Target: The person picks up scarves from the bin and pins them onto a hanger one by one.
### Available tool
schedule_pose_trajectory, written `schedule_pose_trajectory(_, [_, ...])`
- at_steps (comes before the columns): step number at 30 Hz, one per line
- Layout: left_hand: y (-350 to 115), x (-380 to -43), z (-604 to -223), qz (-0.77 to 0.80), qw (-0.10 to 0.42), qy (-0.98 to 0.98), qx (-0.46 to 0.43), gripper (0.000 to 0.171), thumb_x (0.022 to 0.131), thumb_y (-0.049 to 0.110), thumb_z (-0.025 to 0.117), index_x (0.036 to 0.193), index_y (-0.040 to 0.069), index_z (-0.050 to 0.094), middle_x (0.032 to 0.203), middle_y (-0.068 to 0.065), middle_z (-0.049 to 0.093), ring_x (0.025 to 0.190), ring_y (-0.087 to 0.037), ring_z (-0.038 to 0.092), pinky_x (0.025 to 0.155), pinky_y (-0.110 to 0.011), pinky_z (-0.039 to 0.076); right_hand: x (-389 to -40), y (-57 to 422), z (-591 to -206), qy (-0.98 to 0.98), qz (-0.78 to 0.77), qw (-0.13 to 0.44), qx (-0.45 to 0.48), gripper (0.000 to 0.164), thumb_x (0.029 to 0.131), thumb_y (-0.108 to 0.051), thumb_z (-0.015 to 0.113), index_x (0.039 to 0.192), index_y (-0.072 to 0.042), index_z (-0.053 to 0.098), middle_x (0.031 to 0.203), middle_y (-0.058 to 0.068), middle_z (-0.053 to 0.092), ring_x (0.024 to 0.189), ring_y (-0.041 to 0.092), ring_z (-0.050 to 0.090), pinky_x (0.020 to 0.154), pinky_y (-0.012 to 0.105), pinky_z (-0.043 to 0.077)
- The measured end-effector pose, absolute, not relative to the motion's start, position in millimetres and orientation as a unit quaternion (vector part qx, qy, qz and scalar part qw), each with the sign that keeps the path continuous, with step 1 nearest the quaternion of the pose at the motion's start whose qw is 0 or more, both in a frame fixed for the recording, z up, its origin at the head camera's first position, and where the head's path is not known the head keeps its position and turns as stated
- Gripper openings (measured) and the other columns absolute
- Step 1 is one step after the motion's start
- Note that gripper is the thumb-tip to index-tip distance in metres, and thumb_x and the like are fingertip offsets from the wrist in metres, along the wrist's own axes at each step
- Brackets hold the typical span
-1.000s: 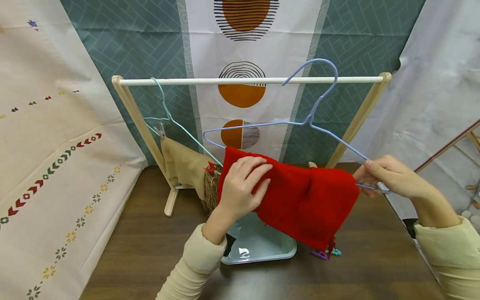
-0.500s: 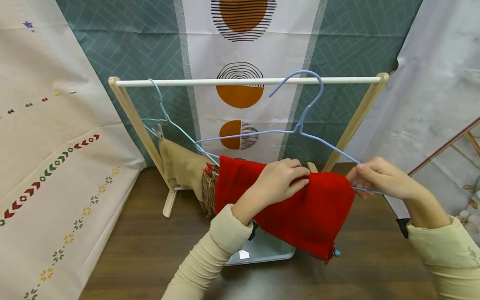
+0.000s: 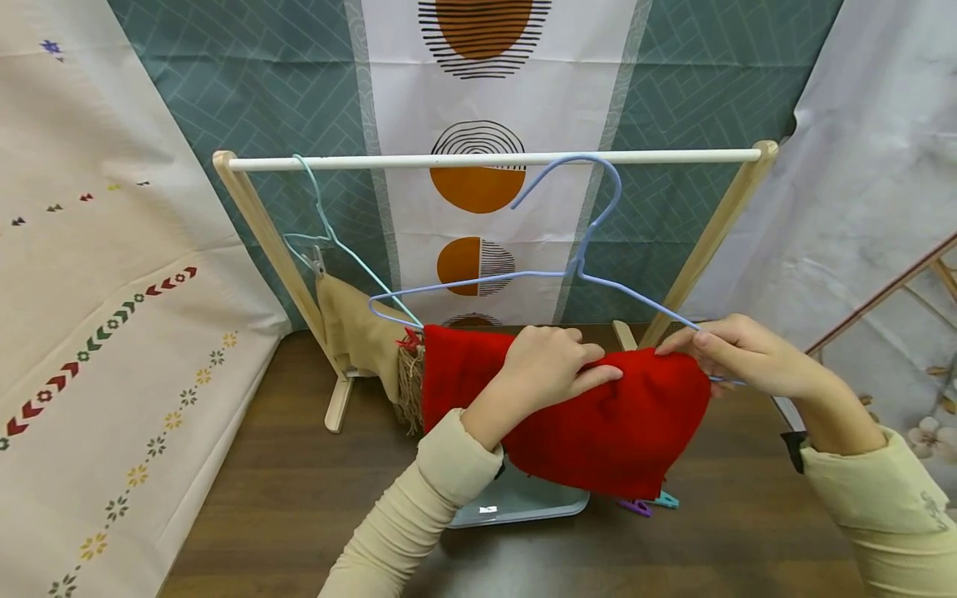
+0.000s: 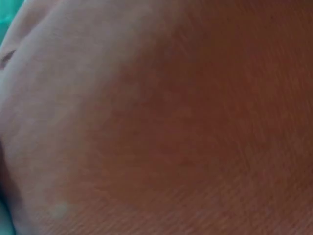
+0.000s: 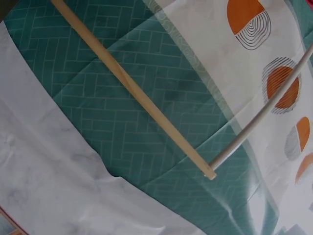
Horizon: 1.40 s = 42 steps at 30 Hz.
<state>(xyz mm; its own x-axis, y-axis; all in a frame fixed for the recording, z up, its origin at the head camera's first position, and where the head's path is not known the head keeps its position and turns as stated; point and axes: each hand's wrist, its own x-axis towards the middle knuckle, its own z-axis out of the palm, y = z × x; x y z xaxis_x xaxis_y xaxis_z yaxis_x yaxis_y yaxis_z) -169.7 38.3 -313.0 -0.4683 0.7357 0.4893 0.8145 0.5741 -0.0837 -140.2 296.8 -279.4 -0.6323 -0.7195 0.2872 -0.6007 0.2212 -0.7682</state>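
A red scarf (image 3: 583, 440) is draped folded over the lower bar of a periwinkle-blue clothes hanger (image 3: 478, 282). My left hand (image 3: 549, 365) is at the scarf's top fold, fingers over the edge and thumb on the front, pinching the cloth. At the hanger's right end, my right hand (image 3: 748, 353) grips the wire, its fingertips also reaching the scarf's upper right corner. The hanger's hook overlaps the rack's white rail (image 3: 419, 161) in the head view. A blurred close surface fills the left wrist view. The right wrist view shows neither the hand nor the hanger.
On the rack's left, a mint hanger (image 3: 359, 262) carries a beige fringed scarf (image 3: 355, 332) held by a metal clip (image 3: 318, 260). Below the red scarf sits a pale blue tray (image 3: 523, 517). Purple (image 3: 635, 507) and turquoise clothespins (image 3: 664, 499) lie beside it. Wooden posts (image 3: 710, 241) flank the rail.
My left hand has moved right along the scarf to its top fold. The hanger and scarf have shifted left and slightly down, with my right hand still gripping the hanger's end.
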Motion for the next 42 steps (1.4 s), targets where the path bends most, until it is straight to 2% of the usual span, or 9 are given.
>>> schedule_pose_trajectory(7, [21.3, -175.5, -312.6, -0.111, 0.242, -0.847, -0.460, 0.027, 0.085, 0.041, 0.060, 0.075, 0.018, 0.068, 0.062, 0.002, 0.051, 0.054, -0.010, 0.046, 0.046, -0.018, 0.034, -140.8, 298.9, -281.7, 0.781, -0.448, 0.049, -0.432, 0.041, 0.094, 0.008, 0.030, 0.102, -0.004, 0.068, 0.054, 0.003, 0.053, 0.045, 0.011, 0.047, 0.041, 0.024, 0.036])
schedule_pose_trajectory(14, [15.1, -177.6, -314.3, -0.118, 0.244, -0.832, -0.485, 0.022, 0.087, 0.032, 0.060, 0.079, 0.014, 0.068, 0.068, 0.002, 0.056, 0.061, -0.012, 0.051, 0.054, -0.019, 0.040, -140.1, 298.2, -283.1, 0.796, -0.433, 0.032, -0.421, 0.040, 0.095, 0.007, 0.030, 0.095, -0.002, 0.069, 0.053, 0.001, 0.054, 0.041, 0.012, 0.044, 0.041, 0.022, 0.036])
schedule_pose_trajectory(23, [-6.6, -179.7, -312.8, -0.125, 0.246, -0.845, -0.458, 0.019, 0.084, 0.031, 0.065, 0.076, 0.014, 0.068, 0.068, 0.003, 0.057, 0.064, -0.013, 0.054, 0.059, -0.023, 0.039, -140.5, 299.7, -286.6, 0.792, -0.437, 0.019, -0.426, 0.041, 0.093, 0.011, 0.030, 0.091, -0.001, 0.069, 0.052, 0.000, 0.054, 0.041, 0.010, 0.043, 0.039, 0.020, 0.034])
schedule_pose_trajectory(28, [-2.0, -175.6, -313.0, -0.128, 0.227, -0.842, -0.472, 0.018, 0.087, 0.029, 0.062, 0.086, 0.012, 0.068, 0.073, 0.002, 0.060, 0.067, -0.014, 0.055, 0.062, -0.023, 0.042, -140.6, 298.1, -284.9, 0.792, -0.433, 0.031, -0.429, 0.039, 0.093, 0.010, 0.030, 0.092, 0.000, 0.068, 0.055, 0.001, 0.055, 0.043, 0.011, 0.045, 0.039, 0.022, 0.035])
schedule_pose_trajectory(31, [5.5, -173.9, -316.2, -0.129, 0.246, -0.833, -0.479, 0.016, 0.087, 0.025, 0.062, 0.091, 0.011, 0.068, 0.074, 0.001, 0.063, 0.066, -0.013, 0.057, 0.061, -0.021, 0.045, -140.4, 296.1, -283.9, 0.791, -0.435, 0.044, -0.427, 0.037, 0.094, 0.008, 0.029, 0.096, 0.003, 0.066, 0.060, 0.002, 0.058, 0.045, 0.012, 0.048, 0.040, 0.023, 0.037])
schedule_pose_trajectory(35, [14.2, -172.9, -321.5, -0.125, 0.291, -0.824, -0.470, 0.015, 0.085, 0.025, 0.064, 0.089, 0.011, 0.069, 0.074, 0.001, 0.064, 0.065, -0.013, 0.057, 0.060, -0.019, 0.047, -140.8, 293.6, -284.1, 0.783, -0.447, 0.056, -0.428, 0.036, 0.094, 0.008, 0.028, 0.103, 0.006, 0.062, 0.070, 0.006, 0.062, 0.046, 0.016, 0.050, 0.040, 0.024, 0.039])
schedule_pose_trajectory(40, [20.1, -171.9, -326.8, -0.132, 0.322, -0.814, -0.466, 0.017, 0.086, 0.027, 0.062, 0.091, 0.012, 0.068, 0.078, 0.000, 0.062, 0.068, -0.014, 0.056, 0.061, -0.020, 0.045, -141.3, 292.9, -285.1, 0.781, -0.443, 0.042, -0.438, 0.035, 0.094, 0.009, 0.028, 0.108, 0.007, 0.060, 0.061, 0.004, 0.057, 0.047, 0.013, 0.051, 0.040, 0.023, 0.039])
schedule_pose_trajectory(42, [16.6, -171.9, -327.9, -0.149, 0.339, -0.804, -0.465, 0.018, 0.085, 0.027, 0.063, 0.094, 0.012, 0.068, 0.083, -0.001, 0.062, 0.074, -0.015, 0.056, 0.068, -0.022, 0.045, -141.0, 293.8, -285.5, 0.777, -0.446, 0.041, -0.442, 0.035, 0.094, 0.009, 0.029, 0.108, 0.007, 0.061, 0.063, 0.005, 0.057, 0.048, 0.012, 0.052, 0.041, 0.023, 0.040])
